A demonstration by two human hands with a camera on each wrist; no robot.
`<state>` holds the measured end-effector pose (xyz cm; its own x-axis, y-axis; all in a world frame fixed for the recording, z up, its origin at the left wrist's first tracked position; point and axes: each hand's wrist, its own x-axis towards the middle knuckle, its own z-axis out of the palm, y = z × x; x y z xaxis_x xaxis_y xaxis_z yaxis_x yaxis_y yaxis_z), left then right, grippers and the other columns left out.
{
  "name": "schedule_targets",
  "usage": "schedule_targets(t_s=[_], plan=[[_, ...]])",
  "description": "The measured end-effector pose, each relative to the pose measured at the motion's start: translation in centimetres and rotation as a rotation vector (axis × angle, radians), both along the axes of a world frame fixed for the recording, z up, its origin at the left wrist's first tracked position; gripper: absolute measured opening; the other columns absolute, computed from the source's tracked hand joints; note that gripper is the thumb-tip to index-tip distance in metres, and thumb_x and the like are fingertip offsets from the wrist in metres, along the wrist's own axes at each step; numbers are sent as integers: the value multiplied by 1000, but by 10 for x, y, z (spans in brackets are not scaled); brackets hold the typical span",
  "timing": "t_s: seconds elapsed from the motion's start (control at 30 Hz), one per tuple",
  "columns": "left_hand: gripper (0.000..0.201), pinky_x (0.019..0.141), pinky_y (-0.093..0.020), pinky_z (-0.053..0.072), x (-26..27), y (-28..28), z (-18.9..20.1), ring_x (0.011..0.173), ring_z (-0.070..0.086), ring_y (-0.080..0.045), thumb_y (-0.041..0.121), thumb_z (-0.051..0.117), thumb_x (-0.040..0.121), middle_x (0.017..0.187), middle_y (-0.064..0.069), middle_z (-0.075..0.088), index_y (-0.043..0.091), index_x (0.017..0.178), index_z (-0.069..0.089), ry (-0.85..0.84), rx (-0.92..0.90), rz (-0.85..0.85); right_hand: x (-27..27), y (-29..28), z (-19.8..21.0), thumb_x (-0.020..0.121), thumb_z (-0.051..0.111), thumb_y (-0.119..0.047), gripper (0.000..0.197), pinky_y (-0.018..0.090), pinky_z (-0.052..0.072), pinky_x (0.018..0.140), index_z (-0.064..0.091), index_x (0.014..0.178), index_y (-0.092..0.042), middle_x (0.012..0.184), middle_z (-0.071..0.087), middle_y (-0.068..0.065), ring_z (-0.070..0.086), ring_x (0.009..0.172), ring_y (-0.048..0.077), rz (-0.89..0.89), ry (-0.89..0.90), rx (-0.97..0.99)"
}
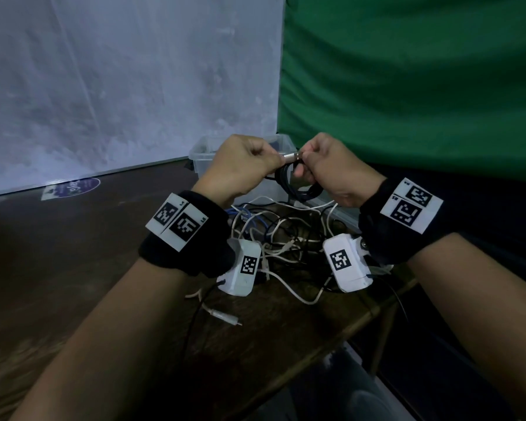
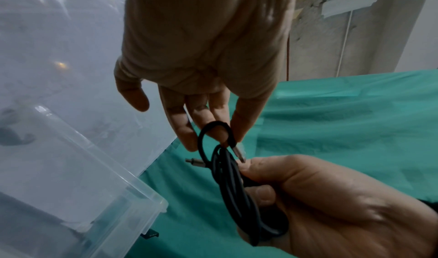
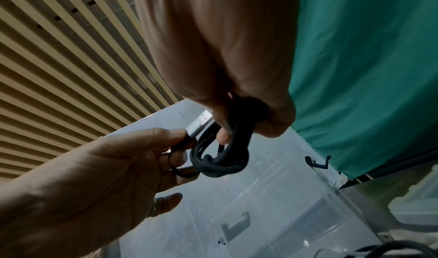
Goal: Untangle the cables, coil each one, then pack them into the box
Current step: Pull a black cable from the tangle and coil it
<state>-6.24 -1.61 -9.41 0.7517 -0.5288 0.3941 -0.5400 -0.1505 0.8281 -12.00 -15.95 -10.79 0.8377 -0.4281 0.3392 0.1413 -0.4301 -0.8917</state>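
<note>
Two hands meet above one clear plastic box (image 1: 201, 153) on the tabletop (image 1: 73, 268). One coiled black cable (image 1: 298, 185) hangs between them: the right hand (image 1: 331, 174) grips the coil, the left hand (image 1: 243, 168) pinches its silver plug (image 1: 292, 156). One tangle of white, black and blue cables (image 1: 280, 238) lies below the wrists.

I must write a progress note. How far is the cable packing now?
Done: something dark seems to lie in the clear box.
In hand: the right hand grips the coiled black cable; the left hand pinches its silver plug.
Left: the tangled pile on the table.
</note>
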Motion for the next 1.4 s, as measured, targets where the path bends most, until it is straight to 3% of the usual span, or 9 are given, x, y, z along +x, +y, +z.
schedule_targets(t_s=[0.07, 0.13, 0.33, 0.4, 0.53, 0.93, 1.07, 1.27, 1.4], plan=[[17, 38, -14, 26, 2, 0, 0, 37, 34, -5, 20, 69, 82, 66, -12, 59, 6, 73, 69, 9, 15, 17, 0, 0, 0, 98, 34, -3, 24, 24, 36, 51, 40, 80, -17, 63, 56, 5, 45, 53, 13, -15, -6, -4], [19, 38, -14, 27, 4, -1, -2, 37, 35, -6, 20, 69, 80, 67, -14, 60, 2, 75, 69, -1, 24, 29, 1, 1, -2, 99, 33, -3, 25, 19, 37, 46, 38, 80, -18, 63, 54, 6, 46, 49, 10, -6, -8, 24], [24, 48, -20, 31, 9, -7, -7, 39, 37, -5, 28, 72, 79, 58, -3, 55, 9, 67, 64, -6, 23, 50, -1, 4, -2, 101, 29, -6, 25, 18, 38, 43, 37, 83, -20, 71, 52, 12, 48, 41, 5, 42, -28, 61], [24, 50, -22, 34, 12, -8, -7, 43, 40, -6, 28, 71, 81, 59, -1, 54, 13, 65, 61, -9, 17, 46, -2, 5, -1, 102, 28, -7, 25, 20, 37, 45, 37, 84, -21, 69, 53, 11, 45, 44, 9, 56, -34, 62], [25, 64, -38, 46, 14, -11, -9, 60, 49, -17, 34, 69, 80, 62, 1, 54, 20, 63, 57, -26, -29, 89, -2, 9, 1, 102, 27, -8, 24, 23, 35, 47, 35, 84, -21, 67, 56, 10, 41, 42, 10, 80, -32, 54], [25, 59, -25, 41, 12, -12, -12, 51, 46, -8, 20, 71, 81, 54, 5, 52, 20, 60, 57, -103, -26, 74, -6, 11, 0, 102, 30, -6, 23, 19, 40, 43, 36, 84, -20, 71, 57, 14, 45, 36, 6, 118, 1, 76], [22, 59, -31, 47, 14, -9, -11, 55, 53, -14, 19, 74, 78, 57, 1, 57, 18, 61, 61, -92, -66, 63, -7, 10, 2, 101, 32, -5, 22, 20, 41, 44, 37, 85, -19, 72, 59, 15, 46, 37, 7, 148, 13, 83], [17, 57, -29, 49, 12, -8, -11, 55, 56, -12, 18, 80, 71, 60, -2, 62, 15, 64, 65, -63, -172, 85, -7, 12, 3, 99, 38, -2, 18, 21, 40, 47, 39, 85, -14, 75, 63, 15, 45, 39, 8, 151, -9, 93], [10, 57, -17, 46, 8, -6, -6, 53, 53, -4, 5, 75, 76, 61, 1, 62, 12, 74, 68, 61, -227, -34, -6, 3, 6, 99, 34, 0, 9, 23, 35, 47, 42, 97, -4, 64, 62, 10, 39, 38, 7, 134, -55, 165]])
